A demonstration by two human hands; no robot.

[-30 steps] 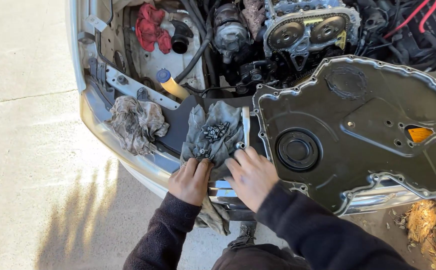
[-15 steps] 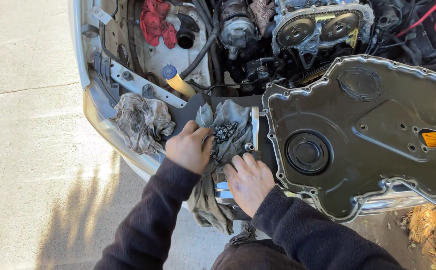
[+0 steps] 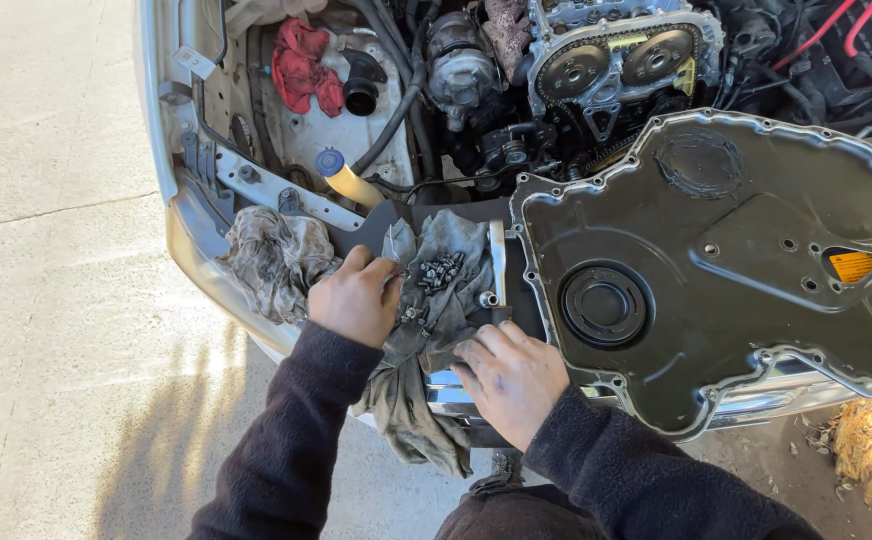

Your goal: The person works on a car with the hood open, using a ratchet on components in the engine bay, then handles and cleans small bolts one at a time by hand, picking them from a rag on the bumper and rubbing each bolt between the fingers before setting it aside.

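Observation:
A dirty grey rag (image 3: 436, 300) lies spread over the front edge of a car's engine bay, with a small heap of dark bolts (image 3: 439, 270) on it. My left hand (image 3: 354, 298) rests on the rag's left side, fingers curled onto the cloth beside the bolts. My right hand (image 3: 511, 375) presses on the rag's lower right part, fingertips near a metal socket tool (image 3: 496, 275) lying along the rag's right edge. A large dark engine cover (image 3: 726, 270) with a silver rim lies just right of my right hand.
A second crumpled rag (image 3: 274, 258) sits on the bumper edge to the left. Behind are a red cloth (image 3: 301, 65), a yellow tube with a blue cap (image 3: 346, 180), hoses and exposed timing sprockets (image 3: 616, 60). Concrete ground (image 3: 56, 300) lies left; dry leaves (image 3: 871, 445) at lower right.
My left hand moved up and left onto the rag's left side. My right hand slid down toward the rag's lower right. The view shifted slightly.

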